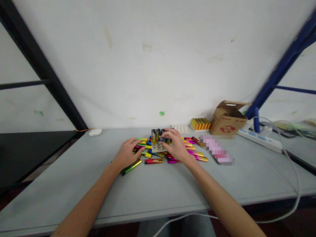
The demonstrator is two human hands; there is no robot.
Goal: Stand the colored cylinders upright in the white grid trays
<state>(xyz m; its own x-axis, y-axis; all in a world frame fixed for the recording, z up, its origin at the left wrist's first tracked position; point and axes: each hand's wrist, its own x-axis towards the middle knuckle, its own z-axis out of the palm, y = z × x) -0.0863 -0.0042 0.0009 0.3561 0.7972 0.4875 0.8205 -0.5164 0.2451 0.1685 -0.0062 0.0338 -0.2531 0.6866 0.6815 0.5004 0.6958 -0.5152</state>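
Shiny, two-tone lighters lie scattered in the middle of the table, among them a red and gold lighter [154, 161] and a green and gold lighter [132, 167]. My left hand [127, 153] rests over the left part of this pile, thumb and fingers apart around several lighters. Behind the pile is a pale holder with slots [158, 148], where lighters with dark tops [155, 134] stand upright in the back. My right hand [175, 144] is at the holder's right side, thumb and fingertips closed on a dark-topped lighter [161, 139]; its lower part is hard to make out.
A second pale slotted tray [180, 128] lies by the wall, beside a block of yellow-orange cylinders [200, 124]. Farther right are an open cardboard box [227, 123], a blurred pink flat object [217, 149] and a white power strip [260, 139]. A white case [95, 132] sits at the left.
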